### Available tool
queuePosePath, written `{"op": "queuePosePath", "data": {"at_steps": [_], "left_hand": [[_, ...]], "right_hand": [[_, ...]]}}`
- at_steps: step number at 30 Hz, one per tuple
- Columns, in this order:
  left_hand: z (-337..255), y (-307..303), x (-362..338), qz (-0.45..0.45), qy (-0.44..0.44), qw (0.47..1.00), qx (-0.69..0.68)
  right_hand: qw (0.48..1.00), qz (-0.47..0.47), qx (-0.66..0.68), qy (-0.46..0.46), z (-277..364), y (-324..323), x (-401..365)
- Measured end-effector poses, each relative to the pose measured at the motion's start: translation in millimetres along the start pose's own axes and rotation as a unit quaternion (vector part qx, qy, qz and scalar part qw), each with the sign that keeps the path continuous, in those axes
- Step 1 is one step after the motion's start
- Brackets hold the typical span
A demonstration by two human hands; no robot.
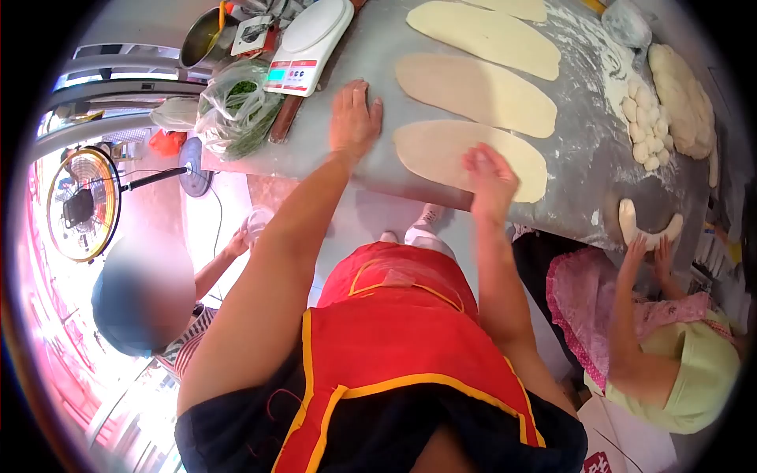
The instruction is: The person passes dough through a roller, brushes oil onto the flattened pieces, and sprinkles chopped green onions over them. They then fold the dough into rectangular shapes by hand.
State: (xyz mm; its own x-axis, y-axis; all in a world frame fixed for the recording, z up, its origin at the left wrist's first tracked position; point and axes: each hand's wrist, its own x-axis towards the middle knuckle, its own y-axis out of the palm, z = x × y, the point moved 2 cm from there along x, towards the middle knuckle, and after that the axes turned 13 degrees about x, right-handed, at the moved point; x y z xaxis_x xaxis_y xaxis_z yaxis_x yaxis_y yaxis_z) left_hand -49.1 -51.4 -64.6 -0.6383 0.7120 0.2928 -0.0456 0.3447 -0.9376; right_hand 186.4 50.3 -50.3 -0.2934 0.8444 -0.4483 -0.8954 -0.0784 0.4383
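Pale dough is spread in long ovals across a floured steel table. The nearest oval lies at the table's front edge. The right hand is laid on its near side, with the fingers bent down onto the dough; whether the edge is pinched or only pressed cannot be told. The left hand is spread flat, palm down, on bare steel just left of that oval, and nothing is held in it. More ovals are set beyond the first, side by side and apart. A scale is seen behind the left hand, with a bag of greens to its left and a pot at the far corner. Dough balls are clustered at the right, beside a large lump. At the right front edge a dough rope is touched by a co-worker's hands. A fan is seen on the floor at the left, near another person.
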Motion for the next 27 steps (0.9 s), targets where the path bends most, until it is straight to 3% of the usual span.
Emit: {"op": "queuePosePath", "data": {"at_steps": [3, 5, 8, 11, 15, 17, 23, 27], "left_hand": [[-2, -3, 4, -0.004, -0.006, 1.0, -0.013], [-3, -4, 1, -0.001, -0.011, 1.0, -0.019], [-3, -6, 4, 0.0, -0.011, 1.0, -0.016], [-4, -7, 5, 0.015, -0.017, 1.0, -0.018], [-3, -4, 0, 0.036, -0.029, 0.999, -0.025], [0, -1, 5, 0.032, -0.033, 0.999, -0.028], [0, -16, 8, 0.036, -0.037, 0.996, -0.071], [1, -20, 11, 0.033, -0.024, 0.998, -0.05]], "right_hand": [[0.993, -0.112, 0.01, -0.048, 30, -39, 32], [0.99, -0.102, 0.06, -0.075, 48, -50, 57], [0.984, -0.074, 0.093, -0.13, 50, -17, 82], [0.998, 0.041, -0.023, -0.051, 37, 40, 76], [0.995, -0.062, 0.026, -0.077, 55, 18, 118], [0.995, -0.068, 0.046, -0.058, 56, 21, 142], [0.99, 0.112, 0.072, 0.046, 53, 150, 192], [0.984, 0.167, 0.041, 0.053, 31, 249, 231]]}}
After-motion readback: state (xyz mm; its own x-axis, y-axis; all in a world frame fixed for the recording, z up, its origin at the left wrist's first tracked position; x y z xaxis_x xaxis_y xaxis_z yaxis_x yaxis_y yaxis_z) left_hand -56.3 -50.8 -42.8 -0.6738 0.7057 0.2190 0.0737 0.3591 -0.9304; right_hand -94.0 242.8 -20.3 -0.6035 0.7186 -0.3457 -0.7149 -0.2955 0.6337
